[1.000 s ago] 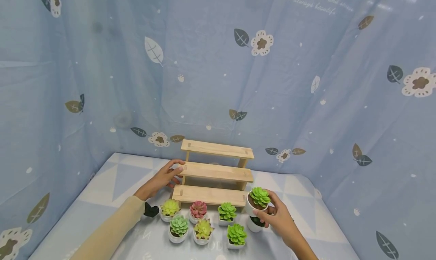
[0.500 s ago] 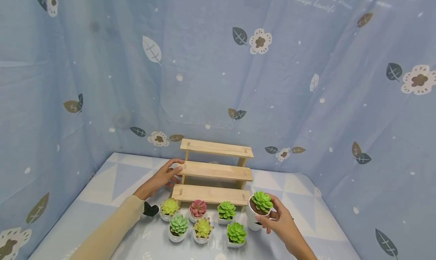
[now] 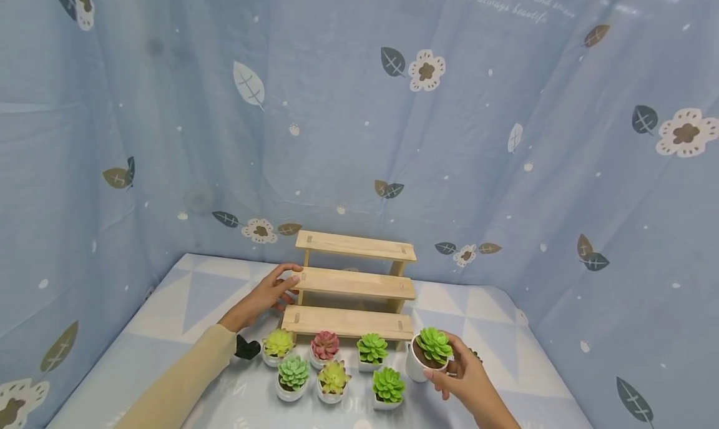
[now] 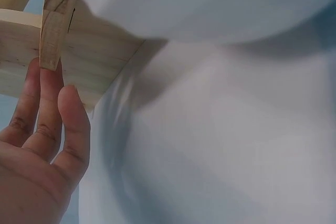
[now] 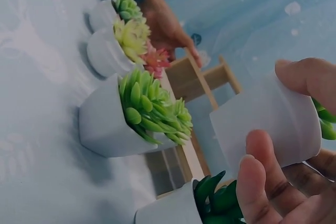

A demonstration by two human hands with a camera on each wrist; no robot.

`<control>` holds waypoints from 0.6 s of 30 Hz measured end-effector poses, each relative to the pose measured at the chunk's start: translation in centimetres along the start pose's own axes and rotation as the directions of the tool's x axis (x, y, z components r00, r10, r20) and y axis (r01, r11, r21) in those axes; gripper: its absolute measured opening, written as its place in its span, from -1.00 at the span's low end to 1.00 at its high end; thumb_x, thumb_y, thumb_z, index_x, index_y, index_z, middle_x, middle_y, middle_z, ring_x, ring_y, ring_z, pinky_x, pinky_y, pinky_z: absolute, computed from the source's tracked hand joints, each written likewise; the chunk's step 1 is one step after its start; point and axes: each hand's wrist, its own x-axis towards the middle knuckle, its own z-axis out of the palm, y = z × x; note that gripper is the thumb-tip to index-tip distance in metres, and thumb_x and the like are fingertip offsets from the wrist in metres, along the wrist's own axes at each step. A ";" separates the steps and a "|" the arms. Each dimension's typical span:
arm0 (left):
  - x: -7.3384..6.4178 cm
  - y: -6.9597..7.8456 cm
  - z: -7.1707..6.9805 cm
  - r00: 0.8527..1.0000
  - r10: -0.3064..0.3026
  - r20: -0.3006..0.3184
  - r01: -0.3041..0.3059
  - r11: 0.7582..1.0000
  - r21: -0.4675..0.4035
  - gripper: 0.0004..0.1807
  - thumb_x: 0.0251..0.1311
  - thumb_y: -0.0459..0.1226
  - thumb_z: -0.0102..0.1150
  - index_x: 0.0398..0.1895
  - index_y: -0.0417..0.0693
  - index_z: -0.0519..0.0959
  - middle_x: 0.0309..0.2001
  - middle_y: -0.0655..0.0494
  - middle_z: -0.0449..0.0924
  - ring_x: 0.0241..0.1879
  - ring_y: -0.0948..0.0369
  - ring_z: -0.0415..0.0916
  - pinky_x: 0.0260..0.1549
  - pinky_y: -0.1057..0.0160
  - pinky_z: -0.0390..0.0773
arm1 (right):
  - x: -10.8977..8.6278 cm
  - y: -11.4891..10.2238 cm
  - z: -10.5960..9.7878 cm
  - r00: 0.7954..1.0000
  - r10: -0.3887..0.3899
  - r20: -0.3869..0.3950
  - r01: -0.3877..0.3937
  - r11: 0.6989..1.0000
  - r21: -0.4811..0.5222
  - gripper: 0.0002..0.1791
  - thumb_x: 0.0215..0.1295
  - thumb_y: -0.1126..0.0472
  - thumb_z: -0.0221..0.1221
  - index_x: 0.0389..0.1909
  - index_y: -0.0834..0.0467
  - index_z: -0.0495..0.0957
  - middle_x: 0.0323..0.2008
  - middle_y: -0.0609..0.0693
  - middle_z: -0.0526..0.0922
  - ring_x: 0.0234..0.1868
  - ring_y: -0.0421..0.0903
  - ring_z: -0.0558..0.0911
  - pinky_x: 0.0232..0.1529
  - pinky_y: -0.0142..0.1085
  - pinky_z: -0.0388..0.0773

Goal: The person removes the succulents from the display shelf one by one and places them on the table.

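My right hand (image 3: 463, 373) grips a white flowerpot (image 5: 273, 121) with a bright green artificial succulent (image 3: 434, 346), tilted, just off the front right corner of a three-tier wooden display stand (image 3: 354, 283). Fingers and thumb sit around the pot's wall. Close below it, the right wrist view shows another white pot (image 5: 170, 206) with dark green leaves; in the head view it is mostly hidden. At the stand's left end, my left hand (image 3: 264, 298) holds the end of the middle board (image 4: 51, 40), some fingertips under its edge. The thumb's contact is hidden in the left wrist view.
Before the stand stand several small potted succulents: yellow-green (image 3: 278, 343), red (image 3: 325, 346), pale green (image 3: 293, 373), red-tipped yellow (image 3: 334, 378), and two bright green (image 3: 372, 349). A black object (image 3: 247, 348) lies by the left sleeve. A blue patterned curtain (image 3: 337, 135) encloses the table.
The right hand has lowered the held pot toward the table and slightly right, so it now covers most of the dark-leaved pot. The left hand stays on the stand.
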 end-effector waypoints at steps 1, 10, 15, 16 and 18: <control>0.0 0.0 0.0 1.000 0.002 0.000 -0.002 1.000 0.000 -0.43 0.44 0.22 0.09 0.43 0.37 0.32 0.06 -0.13 0.56 -0.13 -0.03 0.62 -0.20 -0.07 0.61 | -0.1 0.1 0.0 1.000 -0.001 0.006 0.001 1.000 0.002 -0.09 0.24 0.14 0.48 0.52 0.09 0.18 0.29 0.20 0.38 -0.38 0.09 0.62 -0.46 -0.05 0.62; -0.1 0.0 0.0 1.000 0.005 0.000 -0.005 1.000 -0.002 -0.43 0.44 0.22 0.09 0.42 0.37 0.33 0.07 -0.14 0.55 -0.11 -0.06 0.62 -0.20 -0.07 0.61 | -1.2 1.9 -0.9 0.996 -0.031 0.080 0.032 0.999 -0.014 -0.10 0.35 0.21 0.37 0.56 0.22 0.06 0.16 0.22 0.45 -0.40 0.05 0.63 -0.41 -0.01 0.65; -0.1 -0.1 0.0 1.000 0.009 0.006 -0.009 1.000 0.006 -0.42 0.43 0.23 0.09 0.43 0.39 0.32 0.08 -0.15 0.54 -0.11 -0.07 0.61 -0.19 -0.08 0.61 | -1.6 2.9 -1.4 0.994 -0.042 0.104 0.043 0.999 -0.012 -0.11 0.36 0.25 0.36 0.55 0.28 0.06 0.23 0.22 0.44 -0.44 0.03 0.63 -0.40 0.02 0.65; 0.0 -0.1 0.0 1.000 0.010 0.005 -0.010 1.000 0.007 -0.42 0.43 0.23 0.09 0.43 0.39 0.32 0.08 -0.16 0.54 -0.12 -0.07 0.62 -0.19 -0.08 0.61 | -1.7 3.0 -1.4 0.994 -0.043 0.102 0.044 0.999 -0.012 -0.11 0.35 0.25 0.37 0.54 0.28 0.06 0.22 0.22 0.44 -0.45 0.02 0.63 -0.40 0.02 0.65; 0.0 -0.1 0.0 1.000 0.009 0.003 -0.009 1.000 0.007 -0.42 0.42 0.24 0.10 0.42 0.40 0.32 0.08 -0.16 0.55 -0.12 -0.06 0.62 -0.19 -0.08 0.61 | -1.9 3.3 -1.5 0.995 -0.045 0.088 0.048 0.999 -0.021 -0.11 0.32 0.25 0.39 0.53 0.27 0.08 0.20 0.23 0.45 -0.48 0.00 0.62 -0.41 0.01 0.65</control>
